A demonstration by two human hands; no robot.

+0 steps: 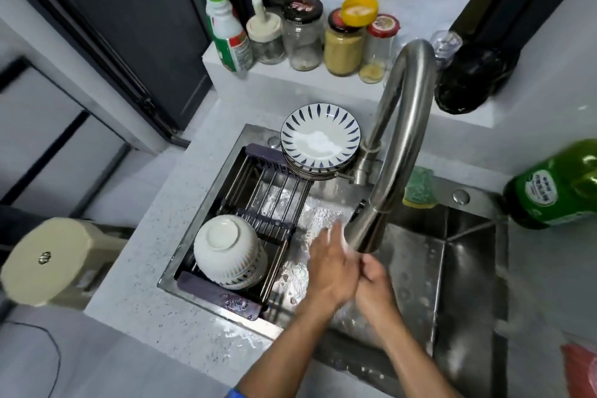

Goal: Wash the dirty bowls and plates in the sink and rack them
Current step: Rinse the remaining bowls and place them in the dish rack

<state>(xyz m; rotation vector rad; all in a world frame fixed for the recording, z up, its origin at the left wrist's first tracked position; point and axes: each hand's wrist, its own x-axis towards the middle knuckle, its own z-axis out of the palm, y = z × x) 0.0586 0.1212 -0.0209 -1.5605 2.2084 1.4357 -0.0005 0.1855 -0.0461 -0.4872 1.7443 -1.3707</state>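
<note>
Both hands meet under the faucet [397, 145] spout at the centre of the frame, holding no dish: the left hand [332, 268] lies flat with fingers straight, the right hand [374, 281] loosely curled against it. The washed things sit to their left, nearer the left hand. Upturned white bowls [227, 250] are stacked at the near end of the rack [277, 194] over the sink [465, 268]; blue-patterned plates [319, 139] are piled at its far end. The basin itself shows no crockery, so racking looks finished.
</note>
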